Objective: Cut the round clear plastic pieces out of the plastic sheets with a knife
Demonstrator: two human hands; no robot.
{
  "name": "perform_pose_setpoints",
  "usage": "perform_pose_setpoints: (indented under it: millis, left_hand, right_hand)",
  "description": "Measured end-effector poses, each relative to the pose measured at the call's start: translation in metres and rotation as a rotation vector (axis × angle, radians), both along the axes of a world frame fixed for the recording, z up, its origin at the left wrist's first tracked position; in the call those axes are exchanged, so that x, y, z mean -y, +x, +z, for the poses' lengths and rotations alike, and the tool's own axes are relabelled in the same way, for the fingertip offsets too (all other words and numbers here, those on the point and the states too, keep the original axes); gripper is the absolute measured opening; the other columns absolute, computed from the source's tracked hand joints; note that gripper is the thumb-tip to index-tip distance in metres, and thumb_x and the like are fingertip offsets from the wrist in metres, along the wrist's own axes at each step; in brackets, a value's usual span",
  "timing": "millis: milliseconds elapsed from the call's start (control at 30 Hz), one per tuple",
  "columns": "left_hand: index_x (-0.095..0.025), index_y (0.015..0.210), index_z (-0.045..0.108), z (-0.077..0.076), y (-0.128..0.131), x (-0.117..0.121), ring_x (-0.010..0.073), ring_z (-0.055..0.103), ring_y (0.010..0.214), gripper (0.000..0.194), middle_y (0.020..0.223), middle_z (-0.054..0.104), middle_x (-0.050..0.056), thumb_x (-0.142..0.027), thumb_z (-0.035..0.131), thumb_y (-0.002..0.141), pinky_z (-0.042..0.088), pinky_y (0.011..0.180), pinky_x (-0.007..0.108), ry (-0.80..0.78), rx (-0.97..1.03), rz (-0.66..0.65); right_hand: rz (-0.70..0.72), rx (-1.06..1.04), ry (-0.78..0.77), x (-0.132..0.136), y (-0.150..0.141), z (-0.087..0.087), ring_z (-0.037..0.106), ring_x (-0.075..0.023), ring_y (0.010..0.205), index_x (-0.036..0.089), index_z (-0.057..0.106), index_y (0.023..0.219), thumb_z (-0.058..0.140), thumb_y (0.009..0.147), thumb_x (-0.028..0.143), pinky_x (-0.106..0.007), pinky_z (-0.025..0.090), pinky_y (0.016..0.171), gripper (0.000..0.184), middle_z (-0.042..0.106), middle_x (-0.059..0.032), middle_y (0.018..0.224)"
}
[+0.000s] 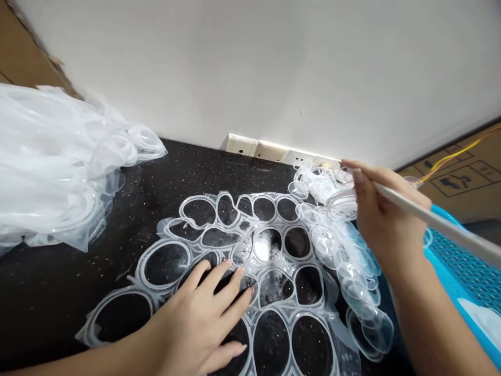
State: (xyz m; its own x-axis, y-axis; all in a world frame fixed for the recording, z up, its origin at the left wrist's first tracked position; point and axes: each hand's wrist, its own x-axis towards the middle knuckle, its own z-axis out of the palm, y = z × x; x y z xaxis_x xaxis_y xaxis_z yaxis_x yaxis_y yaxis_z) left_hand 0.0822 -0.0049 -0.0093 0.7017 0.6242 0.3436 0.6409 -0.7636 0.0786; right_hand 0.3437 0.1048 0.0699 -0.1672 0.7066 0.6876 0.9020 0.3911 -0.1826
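A clear plastic sheet full of round cut-out holes [287, 308] lies on a black speckled countertop [188, 164]. My left hand [207, 308] rests on it, fingers spread, pressing near its middle. Between the thumb and fingers of my right hand [391, 214] is a long white stick [442, 222], which slants down to the right edge of the view. Round clear plastic discs [358, 282] are heaped along the sheet's right side, under and beside my right hand.
On the left, a big stack of white translucent plastic sheets [50, 162] covers the counter. White wall sockets [242, 145] line the back. A blue plastic basket [462, 261] stands at the right, below cardboard boxes [465, 180] and a yellow cable [456, 153].
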Motion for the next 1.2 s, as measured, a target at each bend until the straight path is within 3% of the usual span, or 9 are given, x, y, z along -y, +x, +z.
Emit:
perform_pose_setpoints:
  millis: [133, 267, 533, 667, 833, 900, 1000, 1033, 1200]
  left_hand:
    - [-0.026, 0.113, 0.058, -0.001, 0.0, 0.0, 0.0227, 0.049, 0.11, 0.044, 0.119, 0.061, 0.001, -0.056, 0.046, 0.083, 0.022, 0.095, 0.04, 0.031, -0.015, -0.002]
    - [-0.026, 0.112, 0.059, -0.001, 0.001, -0.001, 0.0223, 0.049, 0.109, 0.042, 0.117, 0.062, 0.001, -0.055, 0.045, 0.084, 0.022, 0.095, 0.039, 0.056, -0.016, -0.008]
    - [-0.026, 0.109, 0.061, 0.0, 0.001, -0.004, 0.0226, 0.052, 0.106, 0.041, 0.115, 0.063, 0.002, -0.055, 0.048, 0.083, 0.025, 0.092, 0.037, 0.091, -0.026, -0.019]
    - [-0.026, 0.108, 0.06, 0.005, 0.001, -0.007, 0.0211, 0.054, 0.104, 0.038, 0.111, 0.064, 0.0, -0.052, 0.046, 0.086, 0.028, 0.091, 0.037, 0.072, 0.023, -0.054]
    - [-0.022, 0.115, 0.053, 0.028, -0.027, -0.045, 0.0165, 0.048, 0.111, 0.027, 0.112, 0.061, 0.001, -0.029, 0.037, 0.094, 0.031, 0.097, 0.033, -0.057, 0.13, -0.035]
    - [-0.02, 0.117, 0.051, 0.032, -0.044, -0.069, 0.0219, 0.047, 0.112, 0.036, 0.116, 0.058, 0.005, -0.04, 0.03, 0.094, 0.034, 0.095, 0.04, -0.111, 0.096, 0.129]
    - [-0.015, 0.121, 0.048, 0.026, -0.062, -0.098, 0.0312, 0.046, 0.108, 0.059, 0.117, 0.053, 0.013, -0.06, 0.031, 0.086, 0.036, 0.092, 0.05, -0.33, 0.058, 0.428]
    - [-0.014, 0.122, 0.047, 0.023, -0.064, -0.103, 0.0323, 0.046, 0.107, 0.062, 0.114, 0.054, 0.014, -0.061, 0.032, 0.084, 0.036, 0.091, 0.05, -0.361, 0.059, 0.467]
    - [-0.022, 0.12, 0.047, 0.015, -0.063, -0.109, 0.0216, 0.056, 0.08, 0.048, 0.084, 0.058, 0.004, -0.052, 0.031, 0.086, 0.045, 0.072, 0.033, -0.467, 0.097, 0.481]
  right_hand:
    - [0.054, -0.145, -0.308, 0.002, 0.004, 0.007, 0.047, -0.009, 0.047, 0.021, 0.064, 0.107, 0.044, 0.092, 0.036, -0.024, 0.039, 0.046, 0.03, 0.064, -0.0013, 0.066]
    - [0.27, -0.253, -0.599, 0.003, -0.005, 0.0, 0.046, -0.0079, 0.05, 0.017, 0.065, 0.102, 0.042, 0.092, 0.039, -0.021, 0.036, 0.045, 0.033, 0.053, 0.001, 0.058]
    - [0.474, -0.634, -1.034, 0.011, -0.021, -0.014, 0.028, -0.0069, 0.044, 0.019, 0.062, 0.101, 0.037, 0.093, 0.046, -0.022, 0.027, 0.044, 0.038, 0.031, 0.0066, 0.05]
    - [0.462, -0.86, -0.967, 0.007, -0.016, -0.012, 0.024, -0.0073, 0.042, 0.019, 0.062, 0.103, 0.042, 0.09, 0.046, -0.022, 0.022, 0.04, 0.036, 0.026, 0.0069, 0.049]
    - [0.151, -0.871, -0.402, -0.004, -0.005, -0.013, 0.046, -0.009, 0.054, 0.02, 0.06, 0.109, 0.042, 0.09, 0.047, -0.02, 0.029, 0.04, 0.038, 0.053, -0.0016, 0.067]
    - [0.106, -0.746, -0.323, -0.007, -0.006, -0.021, 0.05, -0.0096, 0.057, 0.018, 0.058, 0.112, 0.039, 0.091, 0.045, -0.02, 0.034, 0.042, 0.039, 0.06, -0.005, 0.076]
    - [0.196, -0.531, -0.513, -0.009, -0.012, -0.039, 0.049, -0.0083, 0.051, 0.017, 0.057, 0.117, 0.038, 0.092, 0.04, -0.023, 0.042, 0.047, 0.038, 0.066, -0.0077, 0.087]
    - [0.243, -0.488, -0.601, -0.009, -0.015, -0.046, 0.051, -0.0085, 0.052, 0.017, 0.057, 0.117, 0.038, 0.092, 0.039, -0.024, 0.045, 0.049, 0.038, 0.066, -0.0081, 0.09]
    - [0.353, -0.593, -0.811, -0.009, -0.023, -0.063, 0.062, -0.0169, 0.08, 0.015, 0.057, 0.115, 0.038, 0.091, 0.042, -0.025, 0.052, 0.055, 0.041, 0.066, -0.0108, 0.095]
